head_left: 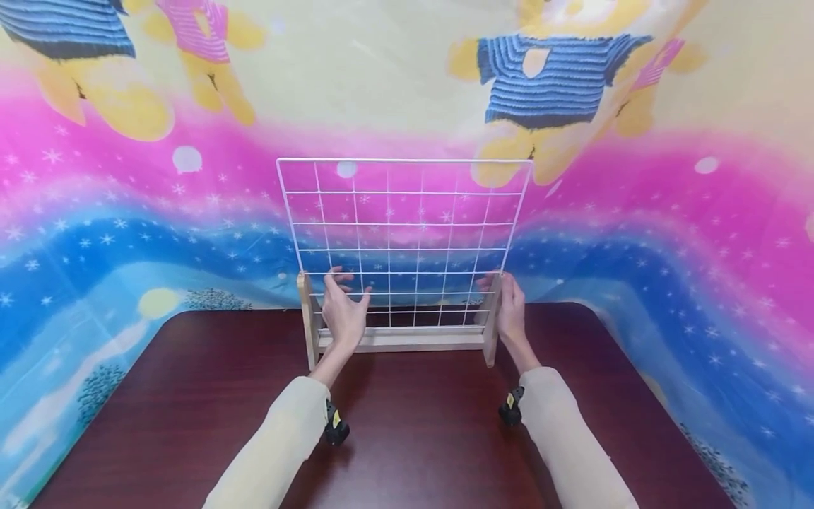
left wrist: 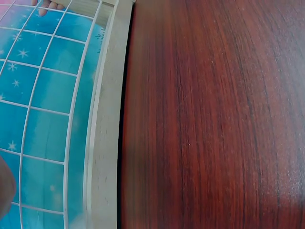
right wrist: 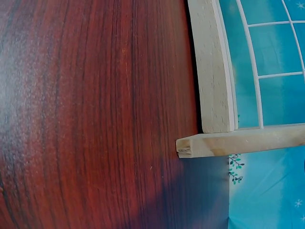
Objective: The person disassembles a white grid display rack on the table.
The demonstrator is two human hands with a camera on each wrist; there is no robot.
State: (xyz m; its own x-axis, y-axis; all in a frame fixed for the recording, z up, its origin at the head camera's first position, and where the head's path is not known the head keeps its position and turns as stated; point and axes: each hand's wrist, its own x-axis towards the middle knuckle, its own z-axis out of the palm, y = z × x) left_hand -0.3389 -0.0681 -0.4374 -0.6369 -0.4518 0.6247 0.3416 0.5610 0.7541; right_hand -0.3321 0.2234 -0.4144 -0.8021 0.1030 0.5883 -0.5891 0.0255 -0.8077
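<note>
A white wire grid panel (head_left: 388,223) stands upright in a light wooden stand, made of a left post (head_left: 307,311), a right post (head_left: 492,322) and a crossbar (head_left: 420,342) between them. My left hand (head_left: 345,311) is at the grid's lower left, just inside the left post, with thumb and fingers spread apart. Whether it touches the wires cannot be told. My right hand (head_left: 511,307) holds the right post from its outer side, and its fingertips show behind the grid. The left wrist view shows the crossbar (left wrist: 107,119) close up; in the right wrist view, the right post (right wrist: 238,141) meets the crossbar's end.
The stand rests near the far edge of a dark red wooden table (head_left: 420,424). Behind it hangs a colourful cloth (head_left: 394,92) with teddy bears and snowflakes. A small black device (head_left: 336,424) is on the left wrist, another device (head_left: 511,408) on the right.
</note>
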